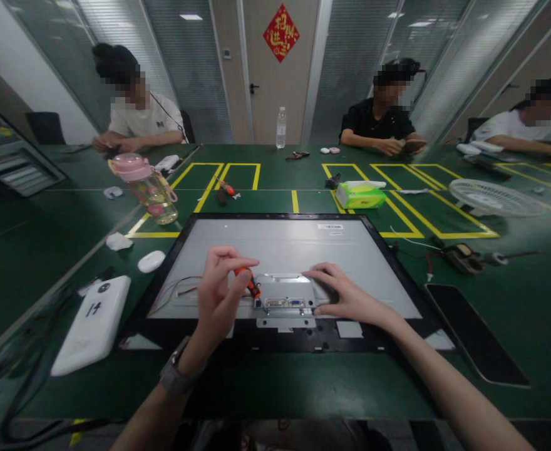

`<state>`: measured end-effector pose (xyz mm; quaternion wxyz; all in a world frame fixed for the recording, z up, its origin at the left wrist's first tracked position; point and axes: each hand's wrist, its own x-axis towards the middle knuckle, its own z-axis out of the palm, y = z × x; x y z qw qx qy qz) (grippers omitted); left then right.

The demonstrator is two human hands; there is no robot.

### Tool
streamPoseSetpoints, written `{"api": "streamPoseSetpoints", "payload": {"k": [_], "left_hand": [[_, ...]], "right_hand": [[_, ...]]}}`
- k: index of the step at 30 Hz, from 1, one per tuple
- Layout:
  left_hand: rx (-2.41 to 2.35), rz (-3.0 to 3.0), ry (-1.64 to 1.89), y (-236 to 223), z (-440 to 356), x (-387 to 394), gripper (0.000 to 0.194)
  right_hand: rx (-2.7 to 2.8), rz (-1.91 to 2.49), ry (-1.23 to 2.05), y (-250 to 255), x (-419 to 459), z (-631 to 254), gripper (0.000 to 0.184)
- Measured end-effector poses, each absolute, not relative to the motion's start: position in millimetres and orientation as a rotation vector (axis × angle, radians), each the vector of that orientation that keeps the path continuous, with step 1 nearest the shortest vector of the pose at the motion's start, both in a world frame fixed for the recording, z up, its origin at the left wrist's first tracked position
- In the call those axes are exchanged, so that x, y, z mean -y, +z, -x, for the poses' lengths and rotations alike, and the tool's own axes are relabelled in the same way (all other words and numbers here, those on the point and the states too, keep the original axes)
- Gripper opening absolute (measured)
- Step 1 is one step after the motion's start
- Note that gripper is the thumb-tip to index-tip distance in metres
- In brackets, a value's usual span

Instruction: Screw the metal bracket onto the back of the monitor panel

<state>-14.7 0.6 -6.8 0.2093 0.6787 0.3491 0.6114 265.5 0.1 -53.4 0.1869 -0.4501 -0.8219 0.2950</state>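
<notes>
A flat display panel (266,250) with a black frame lies back side up in front of me. Fixed near its front edge is a metal bracket (285,291) with two video ports facing me. My left hand (221,285), with a watch on the wrist, pinches a small red-and-black screwdriver (253,287), tilted at the bracket's left corner; its tip is hidden. My right hand (339,293) rests at the bracket's right side, thumb and fingers spread against its edge. Thin wires (176,289) lie on the panel left of my left hand.
Left stand a white power bank (92,326), a white case (151,261) and a pink-lidded bottle (151,194). Right are a black phone (475,332), a tool with cable (468,257) and a white fan grille (491,197). Beyond is a tissue pack (360,195). Several people sit across the table.
</notes>
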Motion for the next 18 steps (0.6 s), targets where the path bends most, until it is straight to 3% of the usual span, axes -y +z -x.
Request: {"api": "streamPoseSetpoints", "payload": {"k": [7,13,18], "left_hand": [[-0.905,-1.661,1.621,-16,16,-2,0.029],[-0.999,-1.866,1.712,-9,15,-1,0.016],[-0.983,-1.758,1.664,-7,13,2,0.027]], "right_hand": [[2.313,1.251,0.811,-57,-1,-266,0.068],[2.315,1.250,0.815,-57,-1,-267,0.067],[2.314,1.250,0.818,-55,-1,-266,0.067]]}}
